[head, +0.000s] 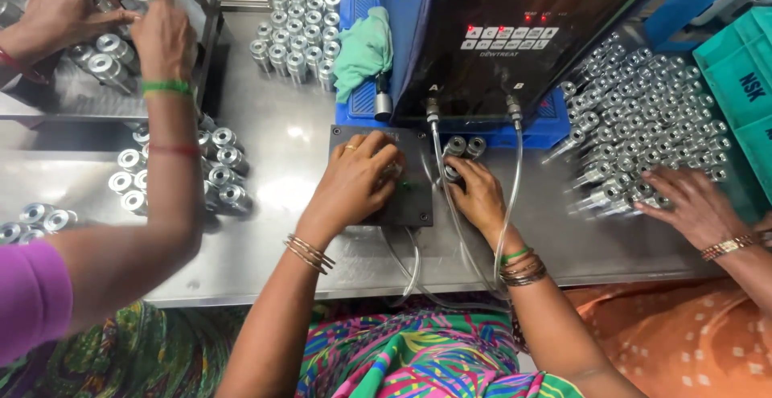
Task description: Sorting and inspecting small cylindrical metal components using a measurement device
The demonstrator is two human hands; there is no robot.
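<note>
The left hand (351,182) rests on a dark flat plate (410,205) that lies on the shiny metal surface (289,137). Its fingers are curled down over the middle of the plate, and I cannot tell if they grip anything. The right hand (480,194) sits at the right edge of the plate. Its fingers are pinched together on a small silver metal part (452,172). Two more silver parts (466,145) stand just behind that one, touching each other.

Two clear tubes (445,165) run from the plate area up to a big black machine (515,36) with red lights, just behind the plate. A green cloth (366,48) lies behind the plate, to the left of the machine.

Left of the plate, another person's arm (165,197) stretches over a bunch of shiny parts (221,173). Right of the plate, another person's hand (691,205) touches a big pile of silver parts (643,116). Far behind the plate stands a neat group of silver parts (297,32).
</note>
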